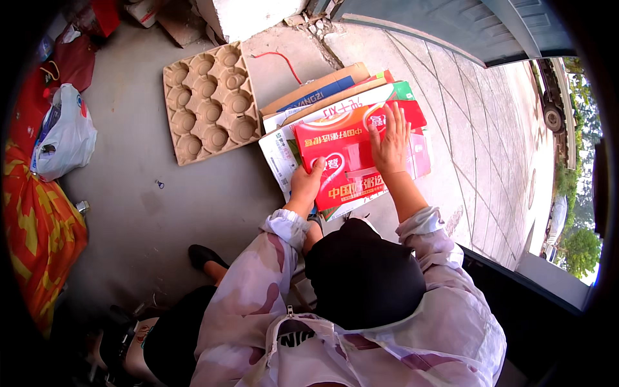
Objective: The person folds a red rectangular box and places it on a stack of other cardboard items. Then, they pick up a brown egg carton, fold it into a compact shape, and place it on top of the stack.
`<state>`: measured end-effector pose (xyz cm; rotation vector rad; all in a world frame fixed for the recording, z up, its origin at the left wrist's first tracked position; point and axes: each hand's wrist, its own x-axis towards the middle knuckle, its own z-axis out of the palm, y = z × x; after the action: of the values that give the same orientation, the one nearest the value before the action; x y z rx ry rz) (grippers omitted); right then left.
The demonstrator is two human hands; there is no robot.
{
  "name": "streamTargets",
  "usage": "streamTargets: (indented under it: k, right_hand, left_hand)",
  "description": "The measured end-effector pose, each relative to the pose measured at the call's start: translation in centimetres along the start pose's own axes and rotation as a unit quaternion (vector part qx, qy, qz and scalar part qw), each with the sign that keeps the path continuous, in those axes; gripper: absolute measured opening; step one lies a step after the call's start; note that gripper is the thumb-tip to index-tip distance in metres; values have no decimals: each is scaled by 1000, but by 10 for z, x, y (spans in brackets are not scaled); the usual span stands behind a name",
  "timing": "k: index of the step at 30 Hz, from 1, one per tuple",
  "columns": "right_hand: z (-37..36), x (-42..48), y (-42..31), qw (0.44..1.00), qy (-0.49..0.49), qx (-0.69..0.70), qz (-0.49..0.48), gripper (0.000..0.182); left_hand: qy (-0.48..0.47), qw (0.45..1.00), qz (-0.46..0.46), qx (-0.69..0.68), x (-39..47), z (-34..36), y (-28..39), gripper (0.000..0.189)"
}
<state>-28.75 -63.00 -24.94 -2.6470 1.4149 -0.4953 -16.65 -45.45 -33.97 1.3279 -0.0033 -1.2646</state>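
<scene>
A flattened red printed cardboard box (352, 145) lies on top of a stack in front of me. My left hand (305, 187) grips its left side, thumb on the upper face and fingers hidden beneath. Flat against its right part rests my right hand (390, 147), palm down with the fingers stretched out. Under and beyond the red box are several more flattened cartons, among them a white sheet (277, 154), a white and green carton (399, 90) and a brown and blue one (316, 94). They bear printing.
A moulded pulp tray (213, 102) with round hollows lies left of the stack. A red cord (285, 62) is on the concrete floor behind. At far left are a white plastic bag (67, 133) and red-yellow cloth (43, 227). A grey metal door (435, 22) stands at upper right.
</scene>
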Motion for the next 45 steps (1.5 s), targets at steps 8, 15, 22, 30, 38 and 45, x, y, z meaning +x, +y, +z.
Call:
streamTargets:
  k: [8,15,22,30,38,45]
  right_hand:
    - [73,-16,10,994,-79,-62,35,66]
    - [77,-12,1,994,-95,-31,49,66]
    - [64,-11,4,995,-85,-32,40,69]
    - [64,-13,6,996,-75,-22,45,67]
    - [66,-15,6,996,-78,-18,51,65]
    - [62,-12,7,996,-87,-15,33,66]
  left_hand:
    - [17,963,104,250,9,7,15,42]
    - [-14,820,-112,561,14,-2,52,66]
    - [19,624,196,756,-12,48,101,36]
    - [-37,704,302,642,31,32,92,99]
    - [-32,717,269,642,-8,-28,69,124]
    - [-93,688,278,664,-20,-58,68,108]
